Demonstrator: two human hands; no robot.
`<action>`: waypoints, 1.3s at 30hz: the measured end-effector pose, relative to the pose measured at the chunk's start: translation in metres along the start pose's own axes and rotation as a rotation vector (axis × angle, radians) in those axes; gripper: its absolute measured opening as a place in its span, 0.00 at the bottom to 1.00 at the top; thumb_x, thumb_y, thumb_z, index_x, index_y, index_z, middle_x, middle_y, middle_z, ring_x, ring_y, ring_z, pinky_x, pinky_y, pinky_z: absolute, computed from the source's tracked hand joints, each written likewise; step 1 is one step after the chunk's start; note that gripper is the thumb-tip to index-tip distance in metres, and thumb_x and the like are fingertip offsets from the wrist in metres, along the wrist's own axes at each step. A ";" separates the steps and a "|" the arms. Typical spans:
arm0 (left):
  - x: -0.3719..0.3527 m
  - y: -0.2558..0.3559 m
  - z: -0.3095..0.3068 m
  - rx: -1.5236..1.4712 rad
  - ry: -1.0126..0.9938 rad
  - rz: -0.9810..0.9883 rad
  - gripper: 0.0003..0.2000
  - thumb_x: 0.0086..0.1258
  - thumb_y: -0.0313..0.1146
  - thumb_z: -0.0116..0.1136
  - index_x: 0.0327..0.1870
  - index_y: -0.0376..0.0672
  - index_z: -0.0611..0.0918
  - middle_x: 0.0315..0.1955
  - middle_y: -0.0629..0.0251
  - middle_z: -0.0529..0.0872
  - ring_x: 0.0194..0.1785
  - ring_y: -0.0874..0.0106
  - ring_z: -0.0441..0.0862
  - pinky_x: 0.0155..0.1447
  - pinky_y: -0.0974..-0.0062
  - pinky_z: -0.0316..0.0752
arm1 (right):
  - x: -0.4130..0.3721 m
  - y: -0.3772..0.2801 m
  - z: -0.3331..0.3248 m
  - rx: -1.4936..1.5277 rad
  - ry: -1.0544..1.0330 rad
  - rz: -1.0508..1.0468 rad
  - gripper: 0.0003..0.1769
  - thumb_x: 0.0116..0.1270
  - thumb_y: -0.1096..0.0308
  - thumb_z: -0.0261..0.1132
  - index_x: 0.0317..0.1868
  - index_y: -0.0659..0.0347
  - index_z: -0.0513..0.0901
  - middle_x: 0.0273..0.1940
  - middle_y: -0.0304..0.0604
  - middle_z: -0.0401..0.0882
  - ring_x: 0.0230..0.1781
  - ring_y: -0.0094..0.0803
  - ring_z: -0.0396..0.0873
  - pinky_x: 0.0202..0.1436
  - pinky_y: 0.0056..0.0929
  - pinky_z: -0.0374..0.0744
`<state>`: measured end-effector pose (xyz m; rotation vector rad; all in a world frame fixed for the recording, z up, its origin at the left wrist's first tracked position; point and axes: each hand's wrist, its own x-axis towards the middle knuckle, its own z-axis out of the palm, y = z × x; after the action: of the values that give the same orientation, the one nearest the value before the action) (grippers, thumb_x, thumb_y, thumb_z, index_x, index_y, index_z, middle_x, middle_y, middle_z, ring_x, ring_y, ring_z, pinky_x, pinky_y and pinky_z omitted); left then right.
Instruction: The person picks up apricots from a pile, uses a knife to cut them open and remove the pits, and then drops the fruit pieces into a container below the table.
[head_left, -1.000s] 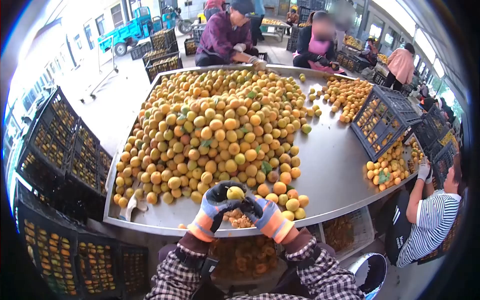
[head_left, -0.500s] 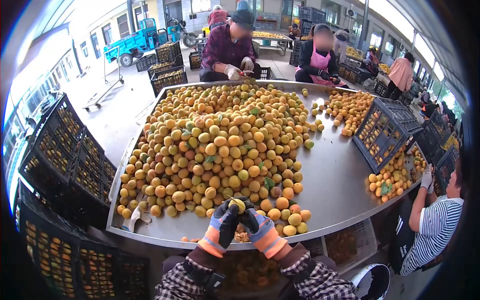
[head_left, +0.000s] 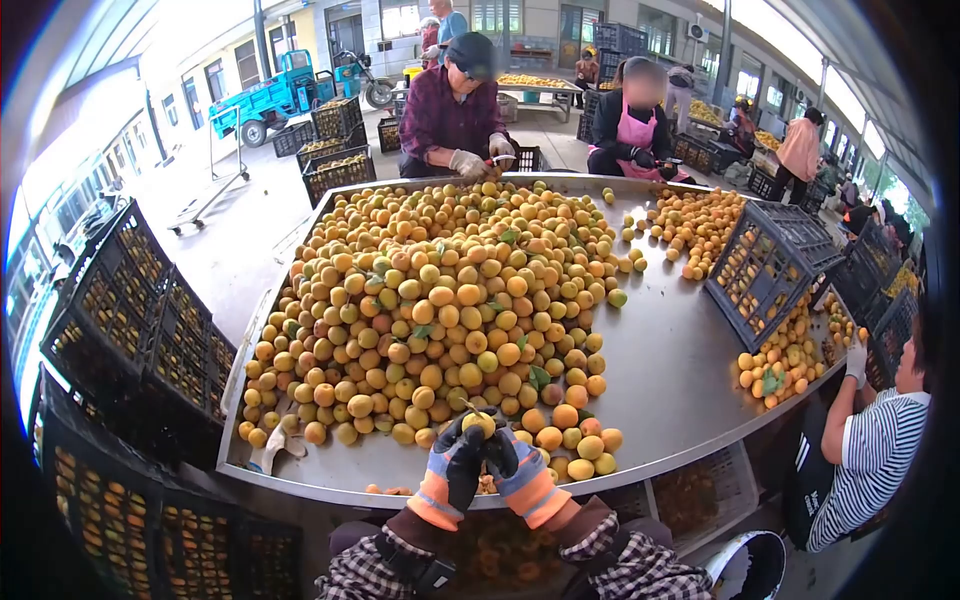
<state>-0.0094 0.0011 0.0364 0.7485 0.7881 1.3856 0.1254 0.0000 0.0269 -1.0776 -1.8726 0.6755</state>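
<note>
Both my hands wear dark work gloves with orange and grey-blue cuffs and meet at the near edge of a metal table [head_left: 668, 375]. Between the fingertips is a yellow apricot [head_left: 478, 424], with a thin dark stem-like piece sticking up from it. My left hand [head_left: 459, 462] is closed around its left side. My right hand [head_left: 512, 462] has its fingers curled against the right side; their tips are partly hidden. Just beyond lies a large heap of apricots [head_left: 430, 310]. Orange scraps [head_left: 388, 490] lie by the table's rim, left of my hands.
A white and brown object [head_left: 278, 446] lies at the table's left corner. On the right, a black crate [head_left: 765, 265] tips over more apricots. Stacked crates [head_left: 135, 310] stand left. A person [head_left: 455, 115] across holds a red-handled tool; another person [head_left: 860, 450] works at right.
The view has tilted slightly, so the table sits lower. My hands stay together, with the apricot turned a little and its stem-like piece more upright. The person across has lowered their head.
</note>
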 end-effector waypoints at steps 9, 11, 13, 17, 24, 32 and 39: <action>0.011 0.020 -0.023 0.363 -0.231 0.085 0.21 0.64 0.27 0.68 0.58 0.35 0.80 0.48 0.67 0.85 0.51 0.77 0.80 0.57 0.78 0.75 | -0.002 0.000 -0.016 -0.040 -0.163 0.020 0.11 0.66 0.75 0.60 0.48 0.60 0.78 0.40 0.51 0.79 0.42 0.52 0.79 0.42 0.41 0.78; 0.003 0.015 -0.009 0.223 -0.160 0.047 0.19 0.67 0.29 0.66 0.58 0.35 0.80 0.47 0.67 0.85 0.51 0.77 0.80 0.58 0.78 0.75 | -0.005 0.006 -0.009 -0.073 -0.165 0.014 0.11 0.66 0.75 0.59 0.48 0.60 0.78 0.40 0.51 0.79 0.42 0.52 0.79 0.42 0.41 0.77; -0.003 0.007 0.007 0.059 -0.057 -0.001 0.17 0.74 0.35 0.59 0.58 0.35 0.80 0.47 0.66 0.85 0.52 0.76 0.80 0.59 0.76 0.73 | -0.007 0.014 0.005 -0.097 -0.012 -0.057 0.09 0.66 0.67 0.63 0.45 0.59 0.76 0.33 0.54 0.81 0.36 0.57 0.80 0.34 0.49 0.76; 0.003 -0.006 -0.002 -0.165 -0.096 -0.130 0.18 0.76 0.39 0.56 0.59 0.34 0.79 0.47 0.66 0.85 0.50 0.76 0.80 0.58 0.76 0.74 | -0.006 0.022 0.013 -0.074 0.011 0.017 0.10 0.65 0.66 0.63 0.44 0.59 0.77 0.32 0.52 0.80 0.33 0.56 0.79 0.33 0.48 0.76; 0.015 0.005 -0.025 0.332 -0.161 0.026 0.21 0.63 0.29 0.70 0.56 0.33 0.80 0.46 0.67 0.86 0.48 0.77 0.82 0.55 0.78 0.77 | 0.000 0.009 -0.011 -0.142 -0.060 -0.090 0.09 0.63 0.69 0.63 0.44 0.58 0.80 0.32 0.49 0.80 0.31 0.52 0.80 0.32 0.48 0.76; 0.000 0.008 0.012 -0.169 -0.118 -0.179 0.21 0.79 0.48 0.47 0.51 0.35 0.80 0.30 0.64 0.83 0.35 0.72 0.80 0.43 0.74 0.74 | -0.003 0.010 0.005 -0.263 -0.068 -0.080 0.11 0.67 0.71 0.61 0.49 0.60 0.77 0.37 0.52 0.79 0.39 0.54 0.80 0.37 0.43 0.78; 0.010 0.017 -0.001 0.261 -0.162 -0.058 0.20 0.76 0.44 0.56 0.58 0.35 0.80 0.47 0.67 0.85 0.54 0.76 0.79 0.61 0.76 0.71 | 0.007 -0.011 -0.013 -0.241 -0.092 0.230 0.14 0.69 0.69 0.61 0.53 0.60 0.74 0.41 0.55 0.81 0.44 0.53 0.81 0.41 0.44 0.79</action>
<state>-0.0193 0.0123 0.0492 1.0195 0.8648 1.1663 0.1301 0.0015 0.0450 -1.4553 -1.9628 0.6484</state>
